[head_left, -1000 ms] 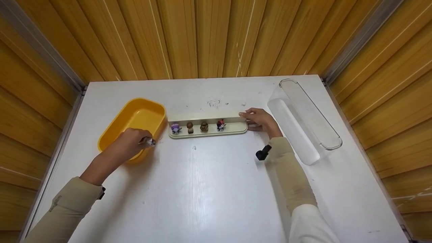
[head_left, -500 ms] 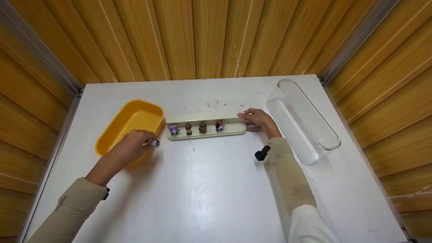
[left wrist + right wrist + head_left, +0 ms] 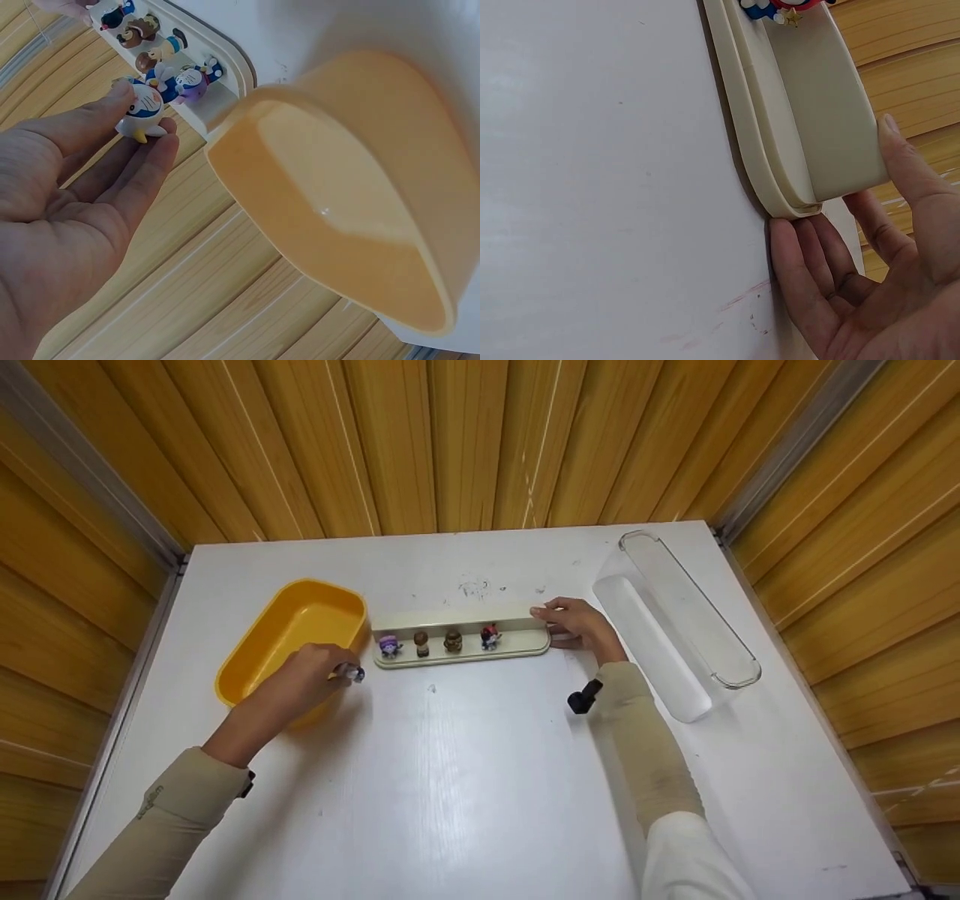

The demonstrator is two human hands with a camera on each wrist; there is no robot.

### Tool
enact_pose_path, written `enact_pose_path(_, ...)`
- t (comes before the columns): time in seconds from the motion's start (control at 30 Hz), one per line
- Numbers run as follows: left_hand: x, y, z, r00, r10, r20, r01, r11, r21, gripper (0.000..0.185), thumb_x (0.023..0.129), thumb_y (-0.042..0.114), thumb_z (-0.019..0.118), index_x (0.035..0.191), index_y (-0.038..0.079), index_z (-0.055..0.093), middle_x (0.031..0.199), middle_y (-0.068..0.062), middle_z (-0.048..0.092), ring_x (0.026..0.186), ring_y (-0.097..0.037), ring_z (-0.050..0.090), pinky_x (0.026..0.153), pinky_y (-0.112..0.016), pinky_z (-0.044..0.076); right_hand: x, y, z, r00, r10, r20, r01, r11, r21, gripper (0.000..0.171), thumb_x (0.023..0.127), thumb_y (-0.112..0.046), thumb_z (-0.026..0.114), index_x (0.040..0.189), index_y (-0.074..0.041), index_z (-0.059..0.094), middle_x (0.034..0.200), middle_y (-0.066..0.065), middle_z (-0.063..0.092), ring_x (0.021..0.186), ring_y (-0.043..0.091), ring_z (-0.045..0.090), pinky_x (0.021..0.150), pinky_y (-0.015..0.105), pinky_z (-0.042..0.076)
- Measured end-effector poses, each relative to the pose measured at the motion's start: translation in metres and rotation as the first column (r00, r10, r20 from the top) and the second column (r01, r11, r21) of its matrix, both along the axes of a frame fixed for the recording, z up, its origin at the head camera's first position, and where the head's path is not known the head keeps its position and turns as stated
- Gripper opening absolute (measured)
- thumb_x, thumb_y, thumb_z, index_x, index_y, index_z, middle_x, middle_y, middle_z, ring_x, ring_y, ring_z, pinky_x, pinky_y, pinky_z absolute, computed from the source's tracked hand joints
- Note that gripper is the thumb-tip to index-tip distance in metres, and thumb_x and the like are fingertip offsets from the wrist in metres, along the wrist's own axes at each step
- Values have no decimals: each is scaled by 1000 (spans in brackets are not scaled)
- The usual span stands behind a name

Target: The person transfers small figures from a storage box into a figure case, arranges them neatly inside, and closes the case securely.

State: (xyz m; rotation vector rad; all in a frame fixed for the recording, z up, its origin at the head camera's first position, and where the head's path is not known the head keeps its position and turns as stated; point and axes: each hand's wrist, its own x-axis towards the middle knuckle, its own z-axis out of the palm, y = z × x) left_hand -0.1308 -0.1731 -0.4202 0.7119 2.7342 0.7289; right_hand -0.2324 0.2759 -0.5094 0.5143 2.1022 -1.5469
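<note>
My left hand (image 3: 300, 679) pinches a small white-and-blue figurine (image 3: 142, 112) between thumb and fingers, held over the near right rim of the yellow basin. Ahead of it lies a long cream display base (image 3: 525, 646) with a raised step at its back. A purple-hatted figurine (image 3: 389, 646), a brown-haired one (image 3: 421, 643), a brown one (image 3: 453, 641) and a red-hatted one (image 3: 490, 637) stand in a row on it. At the base's right end, my right hand (image 3: 581, 626) grips it, thumb on the step and fingers against the end.
The yellow basin (image 3: 251, 649) stands left of the base, close to its left end. A long clear cover (image 3: 652, 649) lies slantwise at the right of the white table (image 3: 465, 780). Wood-patterned panels (image 3: 465, 442) rise behind and at both sides.
My left hand has moved a little to the right with the figurine, from over the basin toward the display base. My right hand stays at the base's end.
</note>
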Motion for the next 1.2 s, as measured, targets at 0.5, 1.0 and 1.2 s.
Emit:
enact_pose_path(0.5,-9,13,-4,999,-30,-28,30,999,20,28,86,2,78,114,3,75,104,-8,76,93,-23,72,85,-41,60,1,1,1,1000,-1,-8,1,1000,-10,59,87,-44,80,131,-13,58,130,10,62,102,19,67,87,35,59)
enact_pose_path(1.0,-17,35,-4,995,-74,-66,75,997,8,26,86,2,80,112,2,75,102,-11,74,87,-24,68,80,-38,62,3,7,1,999,-33,4,33,999,-27,56,86,-43,81,127,-14,57,124,8,64,101,19,67,88,35,59)
enact_pose_path(1.2,-15,36,-12,983,-94,-155,105,992,70,22,83,-2,81,104,-1,75,91,-10,70,81,-24,65,74,-37,61,2,2,1,1000,-17,-14,16,1000,-22,55,86,-43,81,127,-15,59,127,8,63,103,19,67,87,34,59)
